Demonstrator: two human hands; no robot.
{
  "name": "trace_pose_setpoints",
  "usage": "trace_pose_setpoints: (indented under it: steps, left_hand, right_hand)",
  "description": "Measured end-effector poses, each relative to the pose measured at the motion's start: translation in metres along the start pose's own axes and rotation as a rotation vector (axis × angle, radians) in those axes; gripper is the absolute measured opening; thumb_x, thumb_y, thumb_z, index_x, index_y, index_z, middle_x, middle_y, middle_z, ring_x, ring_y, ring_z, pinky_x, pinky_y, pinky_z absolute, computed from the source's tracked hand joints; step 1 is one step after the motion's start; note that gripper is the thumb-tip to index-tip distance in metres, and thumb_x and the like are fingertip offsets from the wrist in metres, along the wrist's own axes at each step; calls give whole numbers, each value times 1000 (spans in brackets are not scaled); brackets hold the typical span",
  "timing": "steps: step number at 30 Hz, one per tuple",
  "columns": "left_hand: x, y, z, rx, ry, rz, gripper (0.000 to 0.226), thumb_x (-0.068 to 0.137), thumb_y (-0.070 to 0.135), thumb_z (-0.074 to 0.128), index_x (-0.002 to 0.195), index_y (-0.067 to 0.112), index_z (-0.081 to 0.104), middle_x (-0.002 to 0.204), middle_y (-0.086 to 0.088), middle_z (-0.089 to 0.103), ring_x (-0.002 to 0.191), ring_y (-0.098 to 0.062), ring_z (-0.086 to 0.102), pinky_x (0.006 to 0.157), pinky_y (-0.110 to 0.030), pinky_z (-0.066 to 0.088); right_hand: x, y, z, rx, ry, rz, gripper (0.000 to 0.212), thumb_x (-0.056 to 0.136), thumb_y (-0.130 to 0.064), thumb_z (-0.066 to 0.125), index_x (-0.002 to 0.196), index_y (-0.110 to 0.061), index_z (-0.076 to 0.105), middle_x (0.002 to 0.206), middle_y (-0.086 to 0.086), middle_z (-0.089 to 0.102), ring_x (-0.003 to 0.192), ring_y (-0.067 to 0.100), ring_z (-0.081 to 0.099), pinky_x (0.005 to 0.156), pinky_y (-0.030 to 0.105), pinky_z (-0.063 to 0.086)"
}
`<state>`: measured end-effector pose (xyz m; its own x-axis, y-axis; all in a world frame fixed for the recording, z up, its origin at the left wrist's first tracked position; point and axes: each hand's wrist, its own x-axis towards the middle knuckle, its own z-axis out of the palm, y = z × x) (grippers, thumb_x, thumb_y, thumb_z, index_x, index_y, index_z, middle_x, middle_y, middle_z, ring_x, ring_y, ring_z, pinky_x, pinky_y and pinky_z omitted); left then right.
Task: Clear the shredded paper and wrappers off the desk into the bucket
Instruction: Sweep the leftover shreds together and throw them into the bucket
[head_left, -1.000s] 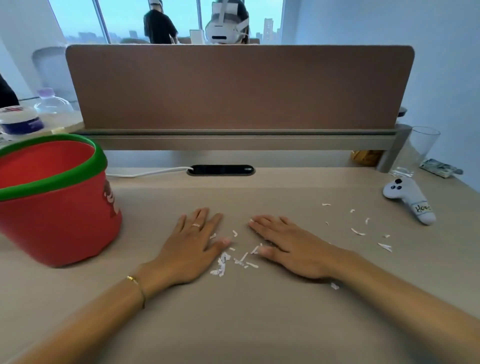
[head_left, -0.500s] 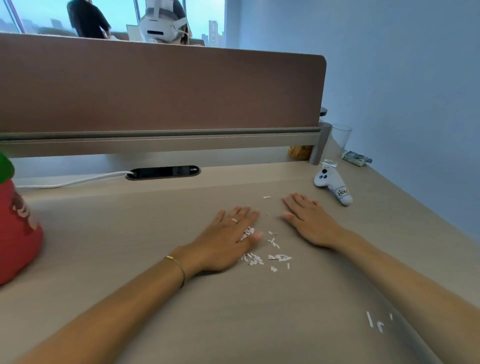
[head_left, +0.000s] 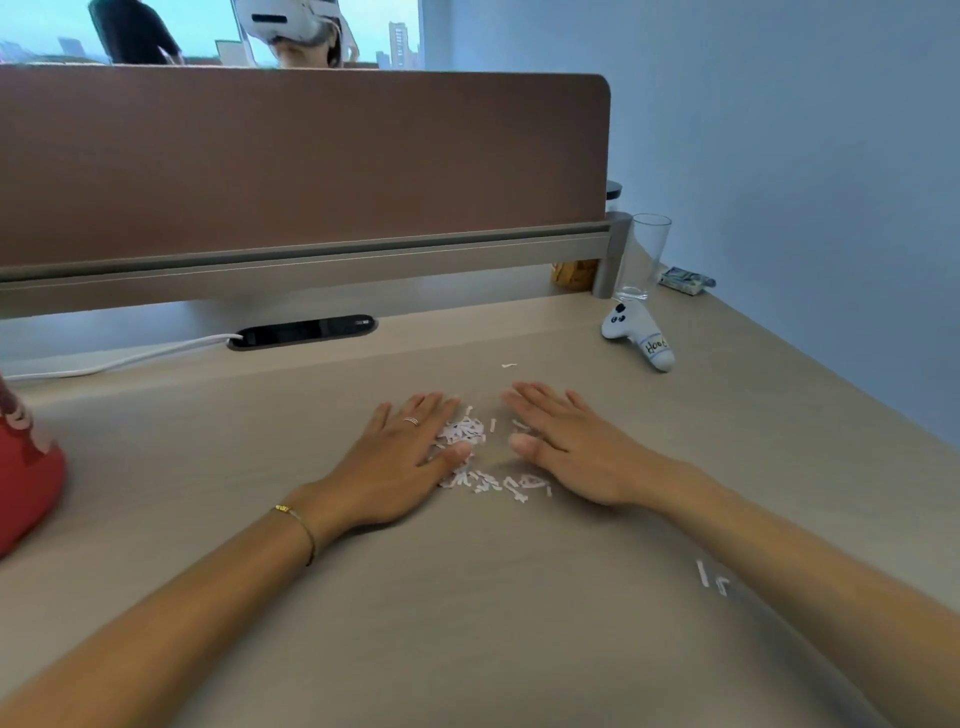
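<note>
A small heap of white shredded paper (head_left: 470, 441) lies on the wooden desk (head_left: 467, 597) between my two hands. My left hand (head_left: 400, 457) lies flat, palm down, its thumb and fingers touching the left side of the heap. My right hand (head_left: 566, 447) lies flat on the right side, fingers straight. A trail of shreds (head_left: 504, 484) runs just in front of both thumbs. Two loose shreds (head_left: 711, 577) sit by my right forearm, and one shred (head_left: 509, 365) lies beyond my fingertips. Only the red wall of the bucket (head_left: 26, 478) shows at the left edge.
A white controller (head_left: 639, 338) lies at the back right, beside an empty glass (head_left: 644, 254) and a small packet (head_left: 685, 280). A brown divider panel (head_left: 301, 156) closes the desk's far side. A white cable (head_left: 119, 358) runs to a black grommet (head_left: 301, 332).
The view swung right, pushing the bucket nearly out of frame. Both hands slid inward across the desk, and the scattered shreds are now gathered into a tighter heap between them.
</note>
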<state>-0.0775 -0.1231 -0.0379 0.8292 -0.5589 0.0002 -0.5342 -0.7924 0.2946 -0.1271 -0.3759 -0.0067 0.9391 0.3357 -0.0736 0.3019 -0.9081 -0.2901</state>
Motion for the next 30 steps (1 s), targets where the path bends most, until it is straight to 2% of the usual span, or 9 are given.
trace_pose_setpoints:
  steps: [3, 7, 10, 12, 15, 18, 22, 26, 30]
  left_hand:
    - [6, 15, 7, -11, -7, 67, 93, 82, 84, 0, 161, 36, 6, 170, 7, 5, 156, -9, -1, 126, -40, -3]
    - [12, 26, 15, -35, -5, 118, 105, 73, 90, -9, 160, 36, 14, 169, 8, 9, 156, -9, 2, 126, -39, -1]
    - [12, 29, 13, -117, 12, 121, 102, 76, 90, -2, 158, 35, 23, 168, 7, 19, 154, -8, 12, 126, -38, 4]
    - [8, 30, 7, -220, 38, 126, 98, 80, 89, 6, 157, 33, 28, 164, 9, 29, 151, -9, 23, 125, -35, 13]
    - [-7, 36, 0, -314, 75, 116, 76, 95, 71, 20, 157, 29, 32, 161, 12, 33, 148, -8, 30, 116, -20, 18]
    - [-26, 40, -2, -381, 77, 100, 65, 97, 59, 25, 156, 32, 34, 159, 19, 33, 146, 0, 30, 113, -14, 16]
    - [-41, 30, -9, -547, 93, 54, 64, 99, 69, 24, 154, 39, 35, 157, 24, 35, 144, 5, 31, 120, -23, 20]
    - [-48, 11, -21, -528, 185, -9, 60, 100, 59, 27, 154, 36, 38, 157, 20, 37, 143, 2, 33, 119, -23, 22]
    - [-55, -2, -14, -671, 284, -97, 51, 104, 54, 31, 146, 33, 50, 149, 15, 50, 139, 0, 42, 120, -29, 28]
  right_hand:
    - [-47, 24, -8, -32, 33, 96, 65, 105, -55, 22, 162, -34, -1, 171, -8, -6, 155, 6, -11, 125, 34, -10]
    - [-115, 48, -3, -53, 37, 230, 69, 99, -63, 15, 161, -39, -4, 171, -7, -9, 155, 6, -15, 125, 36, -11]
    - [-150, 48, 10, -72, 7, 299, 69, 99, -64, 15, 160, -42, -6, 171, -5, -11, 155, 8, -17, 125, 39, -12]
    - [-158, 44, 20, -116, -15, 322, 68, 101, -63, 17, 160, -41, -8, 171, -3, -13, 155, 12, -18, 126, 41, -11]
    - [-144, 38, 25, -144, -2, 327, 69, 100, -65, 16, 160, -42, -9, 170, -2, -15, 155, 15, -19, 126, 44, -10]
    - [-109, 29, 26, -141, 17, 307, 69, 99, -65, 15, 160, -41, -9, 171, 0, -14, 156, 17, -17, 126, 45, -9]
    - [-50, 9, 28, -127, 38, 243, 69, 101, -63, 18, 161, -38, -5, 171, 3, -9, 157, 19, -12, 126, 47, -6]
    - [6, -15, 32, -96, 56, 140, 70, 100, -65, 18, 161, -38, -4, 172, 5, -6, 158, 21, -8, 126, 47, -4]
    - [37, -42, 40, -43, 71, 43, 70, 101, -65, 20, 162, -38, -1, 172, 3, -4, 158, 19, -5, 127, 43, -3]
